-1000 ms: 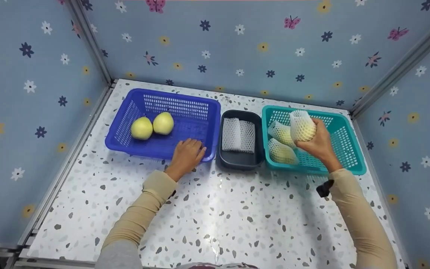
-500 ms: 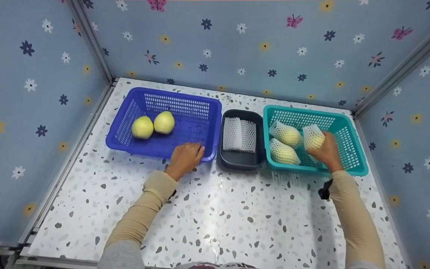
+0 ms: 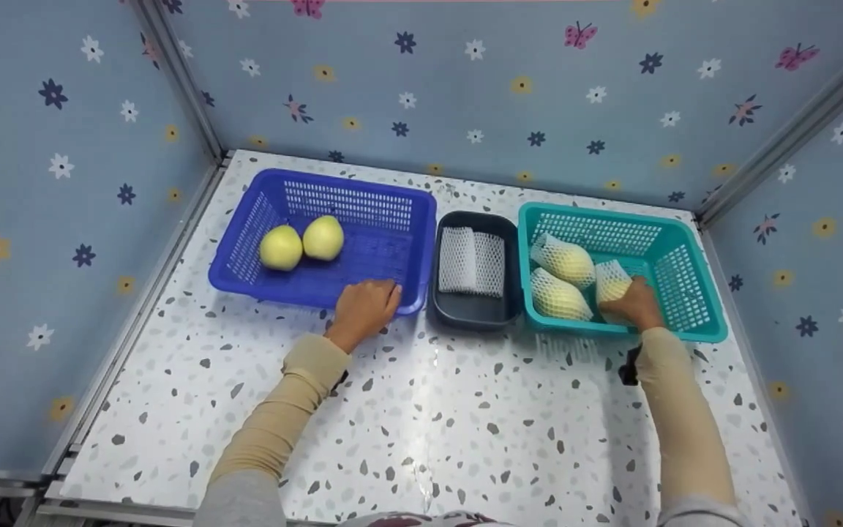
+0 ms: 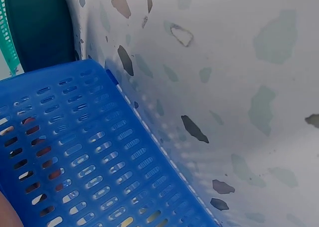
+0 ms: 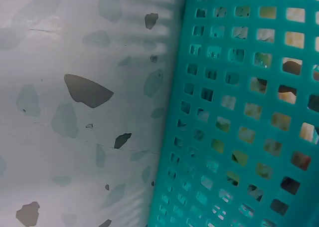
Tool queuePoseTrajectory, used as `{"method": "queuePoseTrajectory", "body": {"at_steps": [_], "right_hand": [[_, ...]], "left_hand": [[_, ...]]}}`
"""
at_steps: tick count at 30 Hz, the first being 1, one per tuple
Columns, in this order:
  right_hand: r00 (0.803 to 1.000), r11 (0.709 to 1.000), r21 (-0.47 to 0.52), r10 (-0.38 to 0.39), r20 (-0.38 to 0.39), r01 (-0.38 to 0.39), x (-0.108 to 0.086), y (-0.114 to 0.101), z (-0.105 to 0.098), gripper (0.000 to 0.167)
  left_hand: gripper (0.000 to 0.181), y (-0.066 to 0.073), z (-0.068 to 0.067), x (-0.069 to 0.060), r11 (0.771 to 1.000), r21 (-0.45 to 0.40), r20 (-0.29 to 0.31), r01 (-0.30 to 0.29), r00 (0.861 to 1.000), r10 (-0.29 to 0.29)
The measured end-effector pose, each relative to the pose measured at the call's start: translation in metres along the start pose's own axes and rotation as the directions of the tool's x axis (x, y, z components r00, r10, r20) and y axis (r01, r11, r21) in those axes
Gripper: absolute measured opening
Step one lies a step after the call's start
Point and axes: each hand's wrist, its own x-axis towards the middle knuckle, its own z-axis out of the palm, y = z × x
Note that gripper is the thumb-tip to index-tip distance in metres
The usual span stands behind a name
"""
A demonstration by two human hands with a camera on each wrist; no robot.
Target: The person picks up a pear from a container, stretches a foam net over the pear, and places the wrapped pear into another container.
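My right hand point(image 3: 635, 304) is low inside the teal basket point(image 3: 718, 322), gripping a yellow-green pear point(image 3: 611, 282) in a white foam net. Two other netted pears, a rear one point(image 3: 566, 261) and a front one point(image 3: 559, 296), lie to its left. The front rim of the blue basket point(image 3: 297, 298) is under my left hand point(image 3: 365, 311). Its fingers hook over that rim, and parts of them show through the slots in the left wrist view. Farther left in this basket sit two bare pears, one point(image 3: 280, 247) beside the other point(image 3: 323, 238). The right wrist view shows mostly the teal wall point(image 5: 199, 132).
Between the baskets stands a dark tray point(image 3: 474, 311) holding white foam nets point(image 3: 471, 262). All of it rests on a speckled white table point(image 3: 495, 432). Flower-patterned panels point(image 3: 421, 88) enclose the back and sides.
My right hand has gone down into the teal basket, slightly rightward, carrying the netted pear beside the other two. My left hand has stayed at the blue rim, its fingers now bent down inside.
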Motion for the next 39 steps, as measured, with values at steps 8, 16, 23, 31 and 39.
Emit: {"method": "queuePoseTrajectory", "body": {"at_steps": [8, 16, 23, 31, 39], "right_hand": [[0.999, 0.999, -0.035, -0.009, 0.047, 0.011, -0.002, -0.001, -0.002, 0.093], [0.993, 0.994, -0.036, -0.103, 0.05, 0.104, -0.012, -0.005, -0.013, 0.095], [0.964, 0.966, 0.045, -0.25, -0.087, 0.254, -0.037, -0.029, -0.012, 0.077], [0.853, 0.861, 0.03, -0.497, -0.158, 0.507, -0.067, -0.062, 0.022, 0.059], [0.804, 0.805, -0.172, -0.587, -0.09, 0.568, -0.077, -0.073, 0.056, 0.045]], "left_hand": [[0.039, 0.002, 0.001, 0.001, 1.0, -0.003, 0.011, 0.022, 1.0, -0.022], [0.037, 0.002, 0.003, -0.002, 1.0, -0.014, 0.016, 0.028, 0.999, -0.028], [0.038, 0.0, 0.005, -0.003, 1.0, -0.01, -0.028, 0.022, 0.999, -0.022], [0.039, -0.001, 0.005, 0.0, 1.0, -0.008, -0.035, 0.021, 0.999, -0.022], [0.039, 0.0, 0.003, -0.001, 0.999, -0.026, -0.018, 0.028, 0.999, -0.028]]}}
